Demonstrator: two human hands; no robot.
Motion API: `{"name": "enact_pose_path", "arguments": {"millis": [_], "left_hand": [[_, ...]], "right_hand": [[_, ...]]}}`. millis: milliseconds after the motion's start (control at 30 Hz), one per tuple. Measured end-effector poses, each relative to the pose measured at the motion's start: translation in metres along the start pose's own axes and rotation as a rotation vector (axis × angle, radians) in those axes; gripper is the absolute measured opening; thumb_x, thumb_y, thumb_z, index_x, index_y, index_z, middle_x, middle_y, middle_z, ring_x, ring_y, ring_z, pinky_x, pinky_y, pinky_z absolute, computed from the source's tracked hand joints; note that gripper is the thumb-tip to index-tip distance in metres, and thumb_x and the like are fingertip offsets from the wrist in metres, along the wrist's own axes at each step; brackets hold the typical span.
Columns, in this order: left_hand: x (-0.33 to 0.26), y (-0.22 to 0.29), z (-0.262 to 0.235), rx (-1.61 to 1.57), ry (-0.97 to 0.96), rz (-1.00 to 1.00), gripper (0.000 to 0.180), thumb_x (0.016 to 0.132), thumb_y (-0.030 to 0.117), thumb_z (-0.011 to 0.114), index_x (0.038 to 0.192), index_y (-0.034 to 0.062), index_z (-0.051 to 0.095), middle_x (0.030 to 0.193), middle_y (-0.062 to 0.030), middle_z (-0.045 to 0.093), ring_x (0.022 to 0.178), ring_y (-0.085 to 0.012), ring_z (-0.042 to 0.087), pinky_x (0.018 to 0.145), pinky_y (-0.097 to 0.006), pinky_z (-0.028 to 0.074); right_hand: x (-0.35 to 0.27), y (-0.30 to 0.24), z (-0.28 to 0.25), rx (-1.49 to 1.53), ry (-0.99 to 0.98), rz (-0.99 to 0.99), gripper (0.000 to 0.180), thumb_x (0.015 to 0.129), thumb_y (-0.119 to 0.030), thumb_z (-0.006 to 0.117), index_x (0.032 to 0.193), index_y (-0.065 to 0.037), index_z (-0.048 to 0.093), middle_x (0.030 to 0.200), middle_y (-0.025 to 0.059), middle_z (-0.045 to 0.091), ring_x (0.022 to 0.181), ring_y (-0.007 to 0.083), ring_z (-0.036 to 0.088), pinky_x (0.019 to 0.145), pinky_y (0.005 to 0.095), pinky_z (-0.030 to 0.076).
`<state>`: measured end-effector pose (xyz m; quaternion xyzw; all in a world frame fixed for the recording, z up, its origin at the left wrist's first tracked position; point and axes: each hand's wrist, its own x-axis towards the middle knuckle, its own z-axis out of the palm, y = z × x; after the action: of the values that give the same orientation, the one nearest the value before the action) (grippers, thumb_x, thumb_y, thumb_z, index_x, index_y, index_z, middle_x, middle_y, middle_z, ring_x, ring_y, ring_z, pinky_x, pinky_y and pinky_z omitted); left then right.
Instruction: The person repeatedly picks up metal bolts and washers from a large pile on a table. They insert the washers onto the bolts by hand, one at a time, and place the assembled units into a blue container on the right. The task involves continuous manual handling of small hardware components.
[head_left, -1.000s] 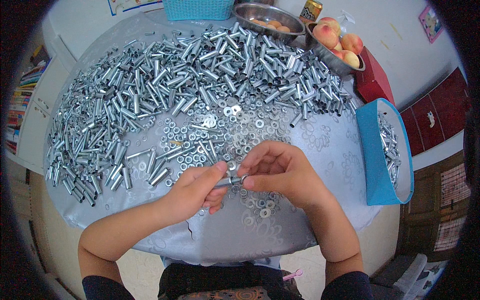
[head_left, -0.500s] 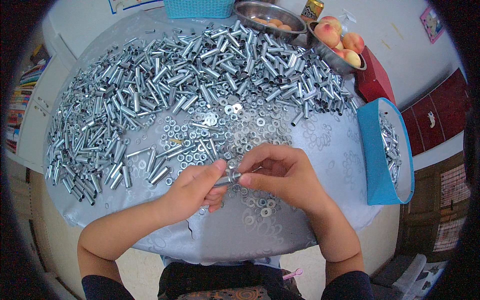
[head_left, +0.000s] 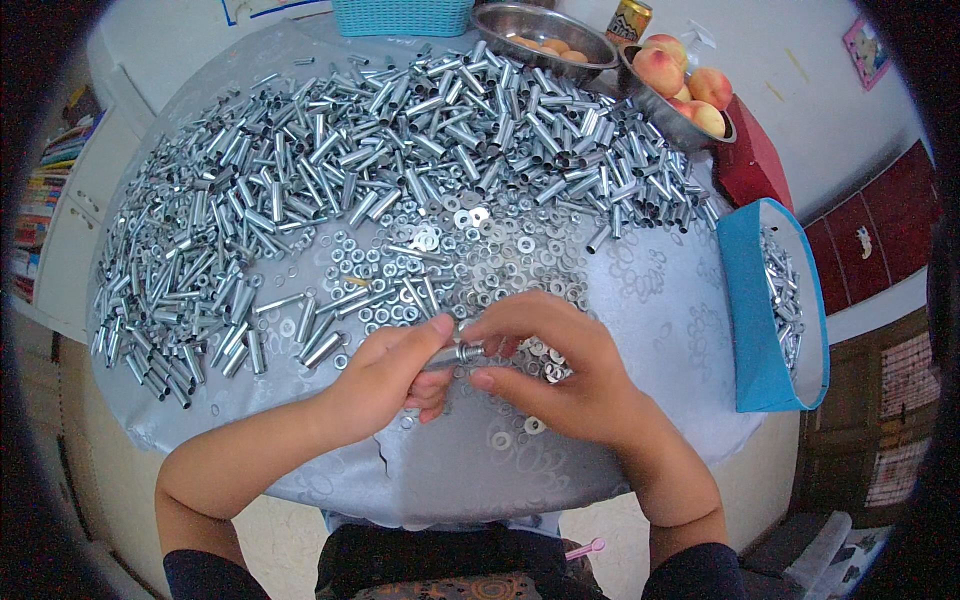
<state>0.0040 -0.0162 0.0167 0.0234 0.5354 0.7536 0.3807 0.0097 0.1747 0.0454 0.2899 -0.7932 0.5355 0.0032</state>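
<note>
My left hand (head_left: 385, 375) is closed around a silvery sleeve anchor bolt (head_left: 462, 354), thumb on top. Its threaded end sticks out to the right, while the rest is hidden in the fingers. Around that end, my right hand (head_left: 570, 365) is open, thumb and fingers apart on either side with a gap between. I cannot make out anything in the right fingers. Just beyond the hands lie many loose flat washers (head_left: 520, 247) and hex nuts (head_left: 373, 270). Behind and to the left spreads a wide heap of metal sleeves and bolts (head_left: 275, 200).
At the right edge stands a blue fabric box (head_left: 745, 320) holding metal pieces. Along the back are a light-blue basket (head_left: 400, 17), a steel bowl (head_left: 485, 25) with eggs, a can (head_left: 628, 22), a steel bowl (head_left: 665, 122) of peaches and a red box (head_left: 755, 160).
My right thumb and fingers have spread apart, off the end of the bolt, exposing its thread. My left hand keeps its hold in nearly the same place.
</note>
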Motion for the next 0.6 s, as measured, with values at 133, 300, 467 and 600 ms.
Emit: {"name": "enact_pose_path", "arguments": {"millis": [133,300,467,600], "left_hand": [[0.001,0.000,-0.002,-0.055,-0.008,0.016,0.049,0.094,0.042,0.032,0.056,0.0112,0.034,0.050,0.0030,0.027,0.045,-0.0099,0.031,0.049,-0.028,0.036],[0.001,-0.002,-0.004,-0.060,-0.018,0.047,0.048,0.094,0.041,0.033,0.056,0.0114,0.032,0.050,0.0028,0.027,0.044,-0.0100,0.030,0.048,-0.028,0.036],[0.002,-0.001,-0.002,-0.064,-0.025,0.040,0.047,0.095,0.040,0.033,0.057,0.0113,0.033,0.050,0.0029,0.027,0.044,-0.0099,0.030,0.048,-0.028,0.036],[0.003,-0.003,-0.004,-0.075,-0.052,0.043,0.047,0.095,0.039,0.032,0.058,0.0111,0.033,0.050,0.0030,0.027,0.045,-0.0098,0.030,0.049,-0.028,0.036]], "right_hand": [[-0.001,0.001,-0.016,-0.139,-0.202,0.037,0.022,0.073,-0.012,0.067,0.092,-0.004,0.060,0.084,0.0097,0.057,0.076,0.0242,0.057,0.065,0.0332,0.046],[-0.001,0.013,-0.015,-0.465,-0.345,-0.072,0.021,0.074,-0.018,0.064,0.089,-0.005,0.059,0.080,0.0108,0.055,0.075,0.0301,0.055,0.065,0.0384,0.045],[-0.005,0.026,-0.002,-0.515,-0.327,-0.158,0.021,0.070,-0.015,0.068,0.086,-0.005,0.059,0.078,0.0083,0.057,0.074,0.0272,0.056,0.065,0.0359,0.045],[-0.004,0.021,-0.002,-0.559,-0.299,-0.158,0.018,0.070,-0.014,0.068,0.083,-0.005,0.059,0.078,0.0082,0.057,0.074,0.0271,0.056,0.065,0.0358,0.046]]}}
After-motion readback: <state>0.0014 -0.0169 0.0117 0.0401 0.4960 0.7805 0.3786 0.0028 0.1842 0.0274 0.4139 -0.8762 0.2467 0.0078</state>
